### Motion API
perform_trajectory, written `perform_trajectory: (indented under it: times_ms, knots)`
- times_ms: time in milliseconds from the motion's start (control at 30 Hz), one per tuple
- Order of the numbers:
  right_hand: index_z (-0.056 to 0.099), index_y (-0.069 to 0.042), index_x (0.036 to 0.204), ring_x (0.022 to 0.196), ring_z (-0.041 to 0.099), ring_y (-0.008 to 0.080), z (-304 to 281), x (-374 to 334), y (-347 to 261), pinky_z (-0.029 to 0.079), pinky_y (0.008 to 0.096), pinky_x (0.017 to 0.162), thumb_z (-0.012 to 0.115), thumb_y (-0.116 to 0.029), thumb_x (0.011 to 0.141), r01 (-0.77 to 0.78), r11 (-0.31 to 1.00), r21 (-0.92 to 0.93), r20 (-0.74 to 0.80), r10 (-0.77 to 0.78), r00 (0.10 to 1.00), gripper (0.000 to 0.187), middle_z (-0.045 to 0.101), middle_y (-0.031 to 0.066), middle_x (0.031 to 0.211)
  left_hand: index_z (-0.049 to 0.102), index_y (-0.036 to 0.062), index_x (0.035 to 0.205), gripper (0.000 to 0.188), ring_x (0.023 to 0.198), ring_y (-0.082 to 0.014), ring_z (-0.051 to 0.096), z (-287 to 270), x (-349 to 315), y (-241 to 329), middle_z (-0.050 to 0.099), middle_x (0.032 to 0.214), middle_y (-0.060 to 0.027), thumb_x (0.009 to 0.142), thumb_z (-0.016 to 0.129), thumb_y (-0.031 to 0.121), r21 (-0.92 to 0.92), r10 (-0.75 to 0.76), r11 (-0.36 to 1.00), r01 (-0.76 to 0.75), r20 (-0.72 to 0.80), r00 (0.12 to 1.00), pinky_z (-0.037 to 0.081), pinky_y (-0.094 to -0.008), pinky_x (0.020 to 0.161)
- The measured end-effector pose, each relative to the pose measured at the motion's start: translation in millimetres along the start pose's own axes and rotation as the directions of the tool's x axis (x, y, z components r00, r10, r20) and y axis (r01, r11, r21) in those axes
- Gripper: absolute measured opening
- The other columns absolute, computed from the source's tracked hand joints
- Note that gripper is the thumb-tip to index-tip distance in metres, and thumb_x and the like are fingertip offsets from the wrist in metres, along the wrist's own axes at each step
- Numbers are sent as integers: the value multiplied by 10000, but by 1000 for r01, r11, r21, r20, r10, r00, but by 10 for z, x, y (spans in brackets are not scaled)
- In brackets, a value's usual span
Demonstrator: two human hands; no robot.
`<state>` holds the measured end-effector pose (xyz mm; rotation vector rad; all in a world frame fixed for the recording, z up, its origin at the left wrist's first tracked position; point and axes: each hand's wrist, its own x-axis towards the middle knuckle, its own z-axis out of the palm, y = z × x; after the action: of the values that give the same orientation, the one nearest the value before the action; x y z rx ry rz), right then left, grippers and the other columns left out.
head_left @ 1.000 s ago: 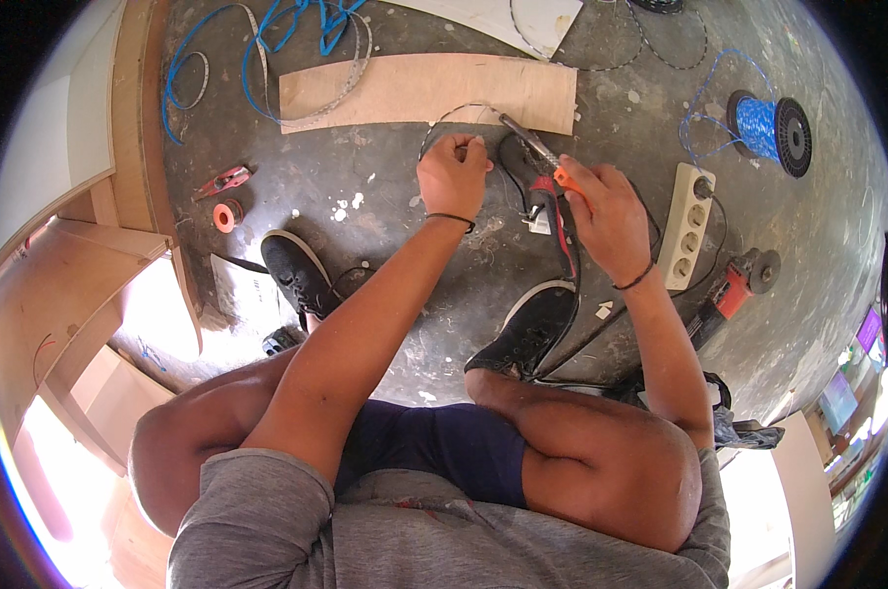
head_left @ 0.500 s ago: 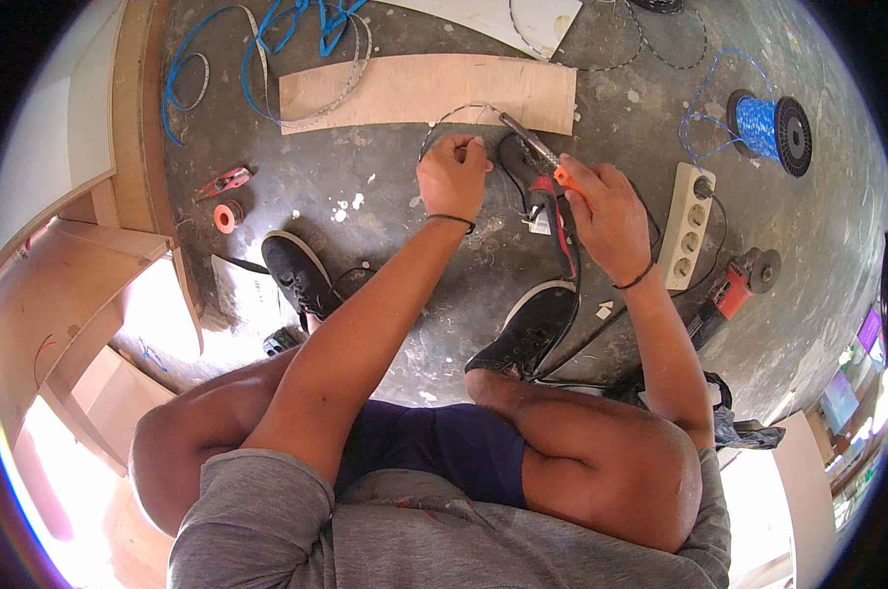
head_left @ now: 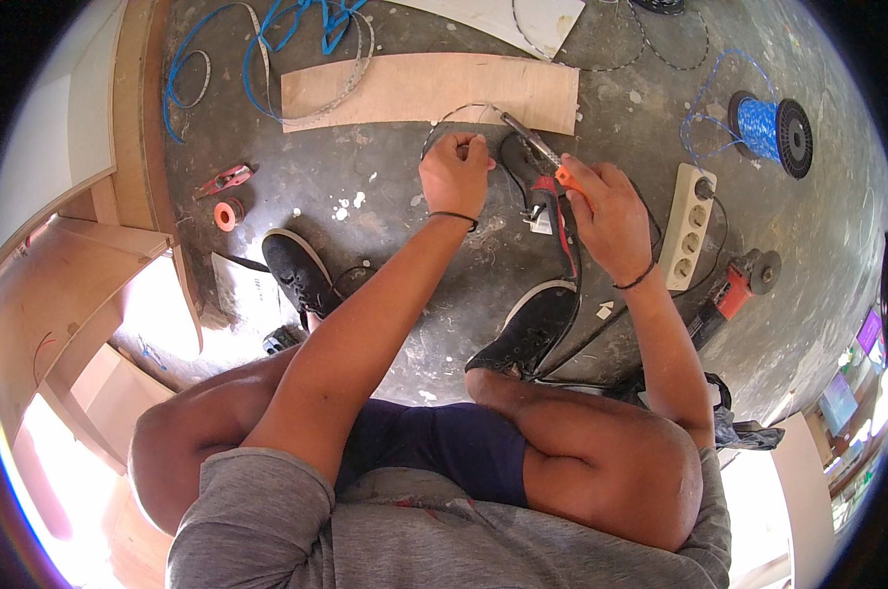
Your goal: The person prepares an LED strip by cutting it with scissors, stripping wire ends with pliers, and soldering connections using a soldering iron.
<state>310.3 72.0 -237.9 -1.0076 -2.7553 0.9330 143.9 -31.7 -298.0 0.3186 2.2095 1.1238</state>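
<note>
My right hand point(head_left: 613, 221) is closed round the orange handle of a soldering iron point(head_left: 532, 140). Its metal barrel slants up and left, with the tip end over the lower edge of a plywood strip point(head_left: 429, 88). My left hand point(head_left: 456, 177) is pinched shut just below the strip. A thin dark-and-light wire point(head_left: 454, 111) arches from the left fingers toward the iron's tip. Whatever lies between those fingertips is mostly hidden. Whether tip and wire touch is too small to tell. Between my hands, a red-and-black corded tool point(head_left: 552, 211) lies on the floor.
To the right are a white power strip point(head_left: 687, 226), a spool of blue cord point(head_left: 773, 133) and an angle grinder point(head_left: 733, 290). Red-handled pliers point(head_left: 230, 179) and a small orange spool point(head_left: 228, 215) lie left. Blue and white strips point(head_left: 258, 59) curl over the plywood. A wooden cabinet point(head_left: 81, 255) borders the left.
</note>
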Motion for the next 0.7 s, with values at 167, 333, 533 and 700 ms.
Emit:
perform_trajectory:
  times_ms: [167,333,533,700]
  knots:
    - [606,-139,1173,854,585,291,-4,-6,1,492,391,719,600,-81,807,1,1000,1,-2,-1,1000,370,585,100,904,652,-56,874,241,619,-149,667,8,-2,-4,677,668,-110,867,605,180,-24,-9,1000,9,1,1000,498,-266,598]
    - [606,-140,1172,852,587,294,3,-2,11,493,391,720,604,-81,804,7,1000,9,-7,-7,1000,373,588,101,911,650,-64,875,246,631,-150,664,0,-9,18,674,667,-112,863,606,178,-28,-1,1000,2,9,1000,497,-267,602]
    - [605,-142,1171,848,587,293,3,-5,15,491,392,718,608,-85,802,9,1000,3,-9,-9,1000,373,587,103,906,650,-68,881,250,628,-152,663,0,-11,39,676,675,-114,862,606,178,-53,-14,998,14,10,1000,494,-266,599]
    - [605,-146,1177,840,584,288,5,-8,18,490,386,714,612,-89,802,3,1000,-11,-10,-3,1000,379,579,101,896,651,-64,886,250,622,-153,665,13,-3,24,681,683,-115,862,610,181,-51,-9,999,10,15,1000,494,-266,594]
